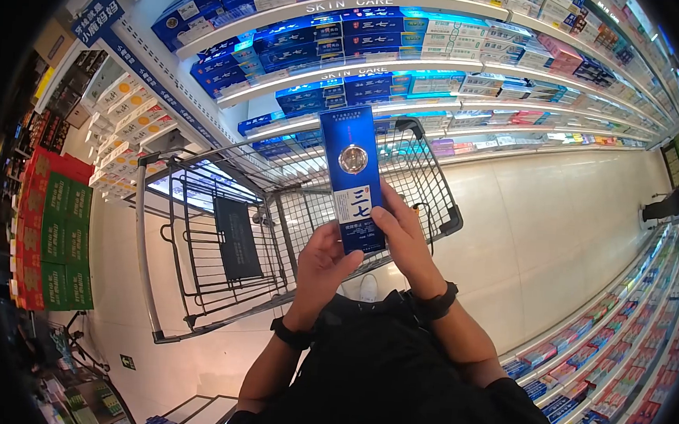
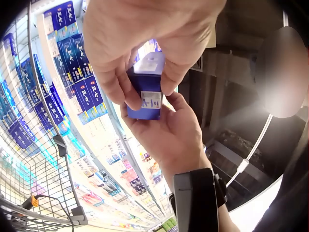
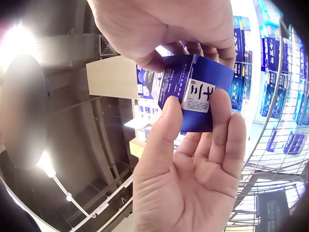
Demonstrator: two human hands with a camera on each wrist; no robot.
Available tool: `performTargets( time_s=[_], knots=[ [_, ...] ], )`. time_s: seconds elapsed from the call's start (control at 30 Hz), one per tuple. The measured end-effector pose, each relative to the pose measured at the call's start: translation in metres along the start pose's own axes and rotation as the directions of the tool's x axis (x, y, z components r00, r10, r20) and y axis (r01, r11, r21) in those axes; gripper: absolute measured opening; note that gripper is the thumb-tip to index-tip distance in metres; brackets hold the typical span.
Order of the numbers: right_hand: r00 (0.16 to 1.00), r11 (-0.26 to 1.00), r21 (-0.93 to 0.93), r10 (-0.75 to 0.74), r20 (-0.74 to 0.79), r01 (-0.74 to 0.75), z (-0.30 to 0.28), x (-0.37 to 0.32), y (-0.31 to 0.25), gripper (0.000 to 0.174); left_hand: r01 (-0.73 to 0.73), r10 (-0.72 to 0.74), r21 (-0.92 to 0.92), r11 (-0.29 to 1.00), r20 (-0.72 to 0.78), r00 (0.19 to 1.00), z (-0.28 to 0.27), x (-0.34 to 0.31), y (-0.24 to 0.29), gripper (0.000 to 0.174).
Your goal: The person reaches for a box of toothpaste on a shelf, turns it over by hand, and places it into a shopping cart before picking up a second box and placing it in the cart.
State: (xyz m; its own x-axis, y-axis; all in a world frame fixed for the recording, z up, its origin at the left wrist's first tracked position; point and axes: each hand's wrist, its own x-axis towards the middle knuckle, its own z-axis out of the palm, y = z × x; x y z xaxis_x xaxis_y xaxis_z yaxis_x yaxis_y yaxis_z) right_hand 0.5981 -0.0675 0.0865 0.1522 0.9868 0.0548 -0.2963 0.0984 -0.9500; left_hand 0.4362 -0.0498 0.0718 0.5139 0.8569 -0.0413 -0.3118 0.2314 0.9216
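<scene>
A tall dark-blue box [image 1: 353, 160] with a round silver emblem and a white label stands out from the person's front, its end turned toward the body. The left hand [image 1: 323, 267] holds its lower left edge; in the left wrist view that hand [image 2: 152, 29] has thumb and fingers on both sides of the box [image 2: 145, 92]. The right hand [image 1: 406, 235] grips the lower right side, thumb on the front face. In the right wrist view, the right hand [image 3: 166, 24] is above the box [image 3: 198, 118] and the left hand [image 3: 188, 188] below it.
A wire shopping cart [image 1: 238, 241] stands ahead and left. Shelves [image 1: 434, 62] of blue and white boxes line the front, more shelves [image 1: 618, 361] the right. Red and green cartons [image 1: 57, 233] are stacked at the left. Pale floor [image 1: 525, 223] lies between the shelves.
</scene>
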Motion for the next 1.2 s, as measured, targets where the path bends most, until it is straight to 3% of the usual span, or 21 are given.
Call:
performTargets(
  time_s=[0.07,0.17,0.37,0.57,0.67,0.87,0.97,1.07,1.17,1.2],
  knots=[
    [1.0,0.983,-0.183,-0.024,-0.009,0.022,0.004,-0.002,-0.006,0.059,-0.028,0.03,0.035,0.999,-0.055,0.998,0.005,0.0,0.0,0.052],
    [0.999,0.992,-0.116,-0.049,-0.016,0.047,0.007,-0.004,0.003,0.065,-0.102,0.118,0.139,0.985,-0.106,0.987,0.008,0.001,-0.004,0.05],
    [0.99,0.955,-0.261,-0.141,0.009,0.139,0.013,-0.003,0.012,0.094,-0.103,0.203,0.47,0.877,-0.167,0.965,0.005,0.001,-0.013,0.061],
    [0.998,0.978,-0.201,-0.056,-0.033,0.048,0.017,-0.004,0.003,0.098,-0.185,0.285,0.661,0.728,-0.046,0.957,0.007,-0.005,-0.011,0.073],
    [0.998,0.976,-0.214,-0.038,-0.045,0.028,0.014,-0.004,0.009,0.098,-0.227,0.311,0.716,0.66,0.015,0.95,0.01,-0.007,-0.002,0.068],
    [0.999,0.98,-0.194,-0.045,-0.009,0.043,0.014,-0.004,0.008,0.094,-0.291,0.34,0.592,0.752,0.03,0.94,0.004,-0.007,-0.012,0.067],
    [1.0,0.99,-0.144,0.016,0.011,-0.014,0.016,-0.007,-0.002,0.089,-0.281,0.319,0.617,0.735,0.051,0.946,0.005,-0.007,-0.008,0.066],
    [1.0,0.986,-0.168,-0.02,0.001,0.02,0.015,-0.009,-0.001,0.079,-0.323,0.366,0.609,0.724,0.057,0.929,0.005,-0.008,-0.012,0.061],
    [1.0,0.986,-0.166,-0.009,0.0,0.009,0.01,-0.01,0.007,0.065,-0.36,0.392,0.72,0.594,0.132,0.91,0.007,-0.009,-0.001,0.053],
    [1.0,0.988,-0.153,0.003,-0.006,-0.004,0.009,-0.011,0.007,0.06,-0.338,0.37,0.693,0.637,0.11,0.923,0.008,-0.01,0.0,0.049]
  ],
)
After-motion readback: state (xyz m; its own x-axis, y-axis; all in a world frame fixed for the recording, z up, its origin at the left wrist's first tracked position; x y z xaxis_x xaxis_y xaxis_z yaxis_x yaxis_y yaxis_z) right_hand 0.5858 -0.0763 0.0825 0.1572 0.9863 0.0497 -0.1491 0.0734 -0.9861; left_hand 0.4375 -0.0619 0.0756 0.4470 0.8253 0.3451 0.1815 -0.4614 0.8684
